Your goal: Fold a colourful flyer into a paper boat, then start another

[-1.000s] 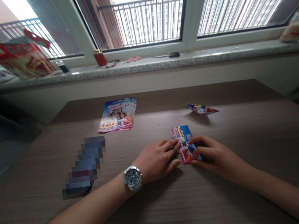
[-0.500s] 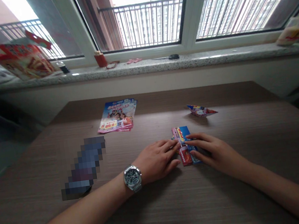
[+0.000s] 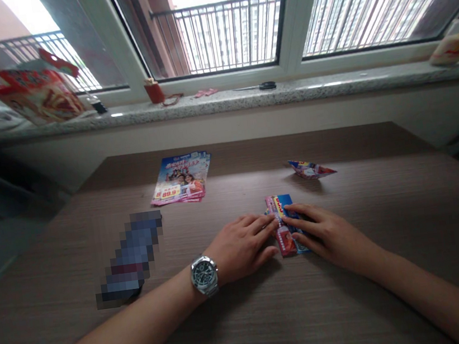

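Observation:
A folded glossy paper flyer [image 3: 284, 226] in red, blue and yellow lies on the wooden table, in front of me and a little right of centre. My right hand [image 3: 325, 228] lies over its right side, with the fingers across the blue face. My left hand [image 3: 242, 248] rests flat on the table, its fingertips touching the flyer's left edge. A wristwatch [image 3: 204, 275] sits on my left wrist. Farther off are a stack of flyers [image 3: 180, 179] and a small folded paper shape [image 3: 310, 168].
A pixelated, blurred object [image 3: 131, 258] lies left of my left hand. Beyond the table's far edge [image 3: 234, 142] runs a granite windowsill [image 3: 220, 101] holding scissors [image 3: 260, 86], a red cup [image 3: 154, 92] and printed packets [image 3: 37, 94].
My right hand has shifted from pinching the flyer's lower part to lying across it with the fingers stretched toward its upper left. The flyer stands slightly straighter on the table.

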Tool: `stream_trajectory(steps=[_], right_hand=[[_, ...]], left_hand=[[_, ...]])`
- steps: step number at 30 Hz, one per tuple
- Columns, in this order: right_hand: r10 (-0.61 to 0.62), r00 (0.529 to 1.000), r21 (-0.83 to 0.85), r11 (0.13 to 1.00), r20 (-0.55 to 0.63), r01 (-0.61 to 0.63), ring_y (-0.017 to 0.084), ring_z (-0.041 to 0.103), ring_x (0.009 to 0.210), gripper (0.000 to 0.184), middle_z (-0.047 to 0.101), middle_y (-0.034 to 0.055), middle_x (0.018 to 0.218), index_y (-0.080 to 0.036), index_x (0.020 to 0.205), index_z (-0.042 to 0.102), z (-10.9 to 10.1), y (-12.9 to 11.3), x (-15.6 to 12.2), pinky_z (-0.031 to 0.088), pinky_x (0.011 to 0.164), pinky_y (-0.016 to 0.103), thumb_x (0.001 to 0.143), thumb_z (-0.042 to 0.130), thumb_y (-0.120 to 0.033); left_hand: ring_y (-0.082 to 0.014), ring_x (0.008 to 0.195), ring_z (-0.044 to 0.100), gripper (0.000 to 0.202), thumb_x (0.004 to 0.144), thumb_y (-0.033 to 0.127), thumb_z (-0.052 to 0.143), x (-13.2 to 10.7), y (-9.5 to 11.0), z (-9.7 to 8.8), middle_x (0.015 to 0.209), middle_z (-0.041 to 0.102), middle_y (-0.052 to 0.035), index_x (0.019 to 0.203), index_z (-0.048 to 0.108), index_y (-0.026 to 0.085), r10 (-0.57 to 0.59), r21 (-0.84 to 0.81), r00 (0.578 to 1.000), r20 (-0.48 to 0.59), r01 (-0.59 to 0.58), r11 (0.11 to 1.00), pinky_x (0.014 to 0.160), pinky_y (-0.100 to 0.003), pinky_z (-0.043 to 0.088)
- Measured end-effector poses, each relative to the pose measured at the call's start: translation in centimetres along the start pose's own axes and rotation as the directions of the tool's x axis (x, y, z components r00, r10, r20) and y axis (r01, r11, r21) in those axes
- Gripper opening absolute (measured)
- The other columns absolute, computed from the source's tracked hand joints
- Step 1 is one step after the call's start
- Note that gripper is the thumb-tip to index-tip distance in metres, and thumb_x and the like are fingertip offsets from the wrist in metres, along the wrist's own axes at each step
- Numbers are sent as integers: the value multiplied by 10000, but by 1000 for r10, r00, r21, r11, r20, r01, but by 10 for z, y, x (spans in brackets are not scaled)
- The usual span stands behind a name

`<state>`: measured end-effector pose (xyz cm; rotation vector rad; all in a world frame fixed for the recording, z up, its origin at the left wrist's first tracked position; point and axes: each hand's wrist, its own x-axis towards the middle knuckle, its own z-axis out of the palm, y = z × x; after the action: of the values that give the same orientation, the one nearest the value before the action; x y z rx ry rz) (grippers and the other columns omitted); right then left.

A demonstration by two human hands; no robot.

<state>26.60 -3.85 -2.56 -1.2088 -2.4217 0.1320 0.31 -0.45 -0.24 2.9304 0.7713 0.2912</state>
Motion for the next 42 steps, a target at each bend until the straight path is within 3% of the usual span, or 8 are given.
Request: stream_trajectory(steps=[7,12,18,24,29,35,42], right_hand=[[-11,999,-9,1000,35,12,312,512,1336,414,551,162,1440,-208,1390,588,-3,-1,0,468,1092,520,996,529,-323],[-44,998,-10,999,42,44,334,462,1384,416,518,169,1478,-205,1387,592,-4,-1,-1,447,1103,550,994,537,-329],[-99,995,-3,995,31,99,325,461,1390,383,563,160,1440,-196,1330,632,-5,-4,0,447,1109,530,980,567,-339],[-75,997,25,997,37,74,291,514,1355,397,585,137,1433,-228,1379,592,-9,-2,2,475,1093,502,990,547,-291],[-80,997,40,996,19,79,279,545,1333,411,597,104,1434,-260,1388,584,-10,3,2,484,1090,494,979,556,-246],[-72,995,42,997,67,70,269,545,1333,434,582,109,1448,-246,1422,551,-10,6,0,486,1090,481,989,544,-260],[-62,995,49,997,77,58,296,537,1342,518,572,107,1462,-261,1452,520,-12,6,-1,479,1090,525,947,621,-324]], left_hand=[[-250,1352,483,540,1036,501,408,0,-2,1,1513,488,-73,1491,417,211,2,4,1000,-10,-2,1000,1207,-436,289],[-251,1449,376,552,1039,514,387,1,-4,0,1561,424,-80,1504,405,218,0,11,1000,-8,0,1000,1244,-452,207],[-273,1383,454,549,1030,499,417,2,-1,-4,1495,495,-105,1507,407,228,-69,19,997,-17,69,997,1161,-458,343],[-255,1451,384,537,1033,482,422,2,-4,-2,1536,458,-94,1496,422,210,-20,-20,1000,-22,20,1000,1229,-460,260],[-248,1454,387,542,1022,472,458,2,-6,0,1547,444,-106,1493,427,204,10,-31,999,-41,-11,999,1226,-457,283],[-250,1226,591,421,997,433,517,3,-5,-3,1363,616,-85,1335,586,190,24,10,993,-112,-23,1000,1084,-421,457],[-246,1118,640,434,962,435,595,4,-6,-2,1288,664,-75,1324,593,195,23,17,992,-125,-21,1000,1003,-410,510]])
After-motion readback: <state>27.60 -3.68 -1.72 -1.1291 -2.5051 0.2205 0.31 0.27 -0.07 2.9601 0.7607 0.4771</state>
